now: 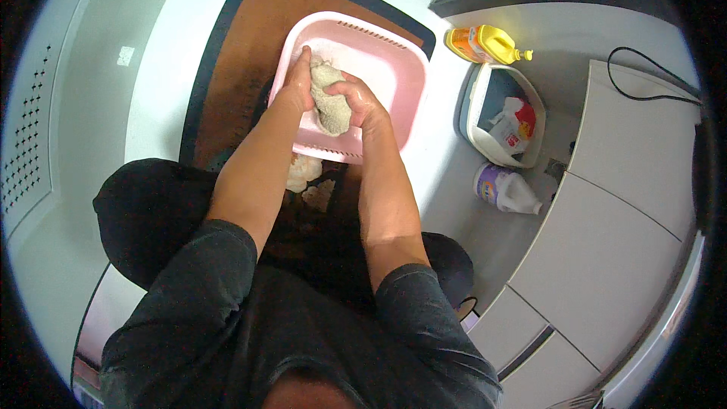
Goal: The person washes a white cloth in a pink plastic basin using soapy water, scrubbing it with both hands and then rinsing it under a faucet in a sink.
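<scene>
A bunched, wet-looking beige cloth (332, 103) is held over a pink plastic basin (412, 76) with rows of slots along its rim. My left hand (299, 80) presses against the cloth's left side, fingers pointing away from me. From the right, my right hand (359, 99) grips the same cloth, its thumb lying across the top. Both hands are inside the basin's outline. Whether the cloth touches the basin's bottom cannot be seen. The basin stands on a brown floor mat (238, 57) with a dark border.
At right stand a yellow jug (488, 44), a small bin (472, 119) with wrappers inside, and a white bottle with a purple label (502, 188) lying tilted. Grey cabinet fronts (602, 250) flank the right. My bent knees (150, 221) frame the mat's near end.
</scene>
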Available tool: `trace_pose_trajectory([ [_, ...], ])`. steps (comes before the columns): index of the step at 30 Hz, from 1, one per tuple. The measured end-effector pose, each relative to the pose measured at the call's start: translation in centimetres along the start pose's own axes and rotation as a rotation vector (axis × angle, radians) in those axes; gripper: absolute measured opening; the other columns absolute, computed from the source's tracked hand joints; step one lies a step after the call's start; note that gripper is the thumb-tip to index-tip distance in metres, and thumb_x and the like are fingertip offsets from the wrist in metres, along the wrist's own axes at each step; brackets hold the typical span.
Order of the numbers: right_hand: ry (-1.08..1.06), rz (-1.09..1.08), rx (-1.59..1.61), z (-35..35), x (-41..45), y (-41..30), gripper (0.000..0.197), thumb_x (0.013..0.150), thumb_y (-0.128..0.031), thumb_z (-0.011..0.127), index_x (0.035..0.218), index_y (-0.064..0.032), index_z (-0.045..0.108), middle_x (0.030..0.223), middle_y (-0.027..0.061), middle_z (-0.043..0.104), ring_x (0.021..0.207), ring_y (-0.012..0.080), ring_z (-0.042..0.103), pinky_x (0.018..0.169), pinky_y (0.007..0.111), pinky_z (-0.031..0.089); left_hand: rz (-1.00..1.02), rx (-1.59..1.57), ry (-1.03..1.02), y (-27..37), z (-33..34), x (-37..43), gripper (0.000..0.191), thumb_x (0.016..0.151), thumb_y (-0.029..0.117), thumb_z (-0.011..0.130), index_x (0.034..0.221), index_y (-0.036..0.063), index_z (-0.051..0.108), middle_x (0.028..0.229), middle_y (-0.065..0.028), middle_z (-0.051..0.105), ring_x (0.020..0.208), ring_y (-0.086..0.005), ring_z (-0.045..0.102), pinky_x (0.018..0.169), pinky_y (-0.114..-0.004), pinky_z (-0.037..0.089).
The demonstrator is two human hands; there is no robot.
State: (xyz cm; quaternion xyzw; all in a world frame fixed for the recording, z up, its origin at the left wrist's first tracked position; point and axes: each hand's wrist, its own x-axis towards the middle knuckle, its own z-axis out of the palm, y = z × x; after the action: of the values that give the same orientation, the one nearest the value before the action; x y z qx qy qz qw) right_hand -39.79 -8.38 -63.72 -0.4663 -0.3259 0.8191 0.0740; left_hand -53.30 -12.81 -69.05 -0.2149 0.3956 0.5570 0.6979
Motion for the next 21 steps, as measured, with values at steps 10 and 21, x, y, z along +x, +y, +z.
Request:
trace_pose_trajectory([
  [10, 0.816, -0.521, -0.480, -4.1, 3.9, 1.2, 0.037, 0.077, -0.019, 0.074, 0.108, -0.0040, 0.063, 0.097, 0.0169, 0.068, 0.085, 0.0275, 0.064, 0.080, 0.038, 0.051, 0.410, 1.064, 0.374, -5.6, 3.5, -1.0, 0.054, 0.095, 0.032, 0.055, 0.139, 0.0020, 0.048, 0.132, -0.0254, 0.057, 0.124, -0.0365, 0.055, 0.103, -0.043, 0.043],
  [21, 1.014, -0.175, -0.936, -1.7, 2.4, 2.0, 0.074, 0.075, -0.036, 0.072, 0.139, -0.0056, 0.051, 0.130, 0.0305, 0.053, 0.118, 0.0424, 0.055, 0.106, 0.046, 0.041, 0.476, 1.313, 0.602, -2.4, -0.6, -0.6, 0.057, 0.089, 0.034, 0.064, 0.138, 0.0061, 0.052, 0.135, -0.0235, 0.057, 0.124, -0.0342, 0.057, 0.104, -0.041, 0.044],
])
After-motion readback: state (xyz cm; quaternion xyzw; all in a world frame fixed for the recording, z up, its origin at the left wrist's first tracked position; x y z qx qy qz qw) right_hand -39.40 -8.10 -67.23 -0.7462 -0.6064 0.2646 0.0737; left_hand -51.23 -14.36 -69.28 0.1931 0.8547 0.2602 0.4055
